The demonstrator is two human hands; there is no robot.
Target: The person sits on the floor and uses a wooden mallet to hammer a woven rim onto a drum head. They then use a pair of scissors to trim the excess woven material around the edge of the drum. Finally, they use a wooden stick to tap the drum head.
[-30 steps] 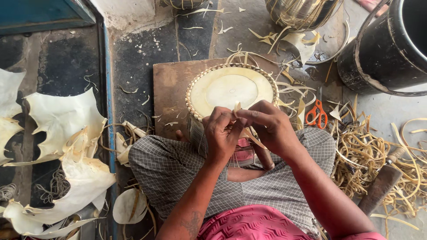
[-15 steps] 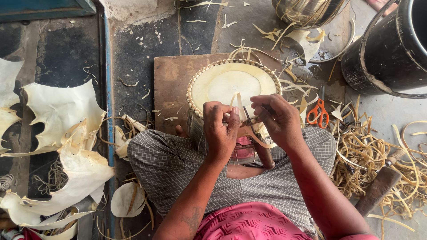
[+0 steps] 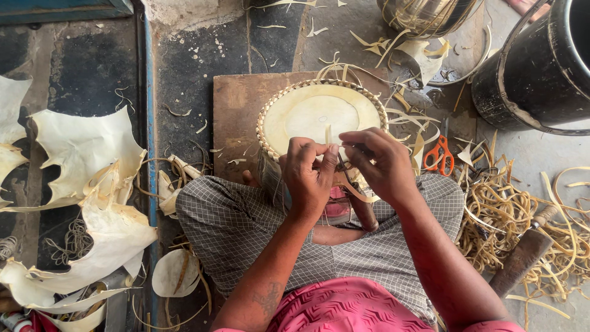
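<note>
Dark stone floor (image 3: 190, 67): wooden board (image 3: 236, 117) under the drum; orange scissors (image 3: 439, 157), pale hide sheets (image 3: 86, 154), tangled strips (image 3: 510, 209), black bucket (image 3: 541, 67).

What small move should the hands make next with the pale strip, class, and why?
Probably draw the pale strip taut toward the drum's laced rim. The left hand pinches it upright and the right hand meets it, so it appears mid-lacing and slack.

Pale thin strip (image 3: 328, 134) upright, over round lace-rimmed drumhead (image 3: 313, 110)
</note>
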